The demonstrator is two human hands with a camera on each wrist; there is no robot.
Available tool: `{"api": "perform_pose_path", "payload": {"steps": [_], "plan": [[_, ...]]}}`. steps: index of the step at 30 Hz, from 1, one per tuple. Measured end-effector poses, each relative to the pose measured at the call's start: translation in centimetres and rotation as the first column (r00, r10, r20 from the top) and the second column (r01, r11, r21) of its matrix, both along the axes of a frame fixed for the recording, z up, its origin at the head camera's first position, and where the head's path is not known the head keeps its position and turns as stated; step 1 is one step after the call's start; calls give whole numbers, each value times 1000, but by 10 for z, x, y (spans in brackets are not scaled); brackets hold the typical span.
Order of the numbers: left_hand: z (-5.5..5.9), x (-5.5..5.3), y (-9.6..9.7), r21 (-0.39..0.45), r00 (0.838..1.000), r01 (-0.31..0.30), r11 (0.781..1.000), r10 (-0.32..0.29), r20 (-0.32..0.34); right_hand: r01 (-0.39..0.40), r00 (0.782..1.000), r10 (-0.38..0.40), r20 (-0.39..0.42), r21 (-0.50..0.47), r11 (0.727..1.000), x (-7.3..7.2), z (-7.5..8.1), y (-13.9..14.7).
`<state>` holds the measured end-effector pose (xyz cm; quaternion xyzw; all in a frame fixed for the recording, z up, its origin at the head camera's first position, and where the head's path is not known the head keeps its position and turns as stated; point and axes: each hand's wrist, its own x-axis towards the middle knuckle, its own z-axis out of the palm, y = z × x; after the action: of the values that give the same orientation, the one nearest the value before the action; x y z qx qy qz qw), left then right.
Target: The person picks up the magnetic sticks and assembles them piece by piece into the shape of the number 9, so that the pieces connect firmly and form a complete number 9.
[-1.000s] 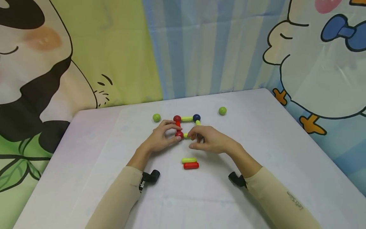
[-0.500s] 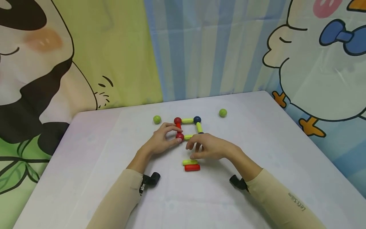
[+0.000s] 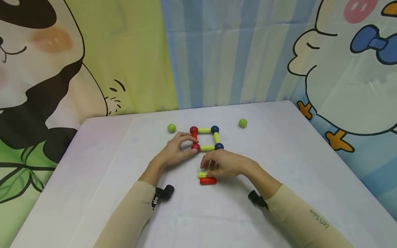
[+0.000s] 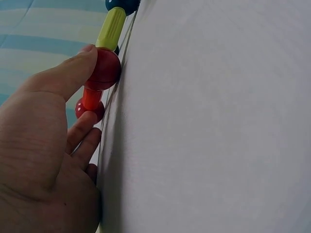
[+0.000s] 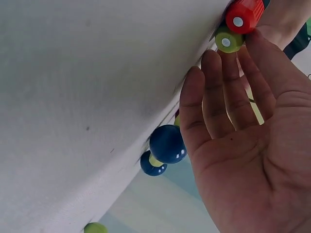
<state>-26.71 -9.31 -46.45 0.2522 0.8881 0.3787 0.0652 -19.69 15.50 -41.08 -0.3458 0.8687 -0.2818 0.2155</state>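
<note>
A square of toy rods and balls lies on the white table (image 3: 124, 193). Its left side is a red rod between two red balls (image 3: 195, 147); two dark blue balls (image 3: 219, 146) mark the right corners, joined by yellow-green rods (image 3: 207, 148). My left hand (image 3: 174, 151) holds that left side, thumb on the near red ball (image 4: 105, 70) and fingertips by the far one. Just in front, my right hand (image 3: 227, 163) hovers with loosely bent fingers over a loose yellow-green rod (image 5: 228, 41), its thumb close to it. A loose red rod (image 3: 208, 181) lies alongside.
One green ball (image 3: 171, 128) sits behind my left hand, another green ball (image 3: 243, 123) farther right. A printed cartoon curtain (image 3: 211, 51) rises behind the table's back edge. Black wrist cameras (image 3: 166, 192) jut from both sleeves.
My right hand has come from the square's near right corner toward me, down to the loose rods, uncovering the near blue ball. The left hand stays at the red side.
</note>
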Motion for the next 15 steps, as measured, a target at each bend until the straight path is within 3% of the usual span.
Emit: {"api": "perform_pose_path", "payload": {"steps": [6,15], "plan": [[4,-4,4,12,1000,6,1000,-6,13,11,1000,-11,4,18,1000,-2,6,5],[3,4,-1,-1,999,-16,1000,16,39,-6,1000,5,13,37,999,3,1,2]]}}
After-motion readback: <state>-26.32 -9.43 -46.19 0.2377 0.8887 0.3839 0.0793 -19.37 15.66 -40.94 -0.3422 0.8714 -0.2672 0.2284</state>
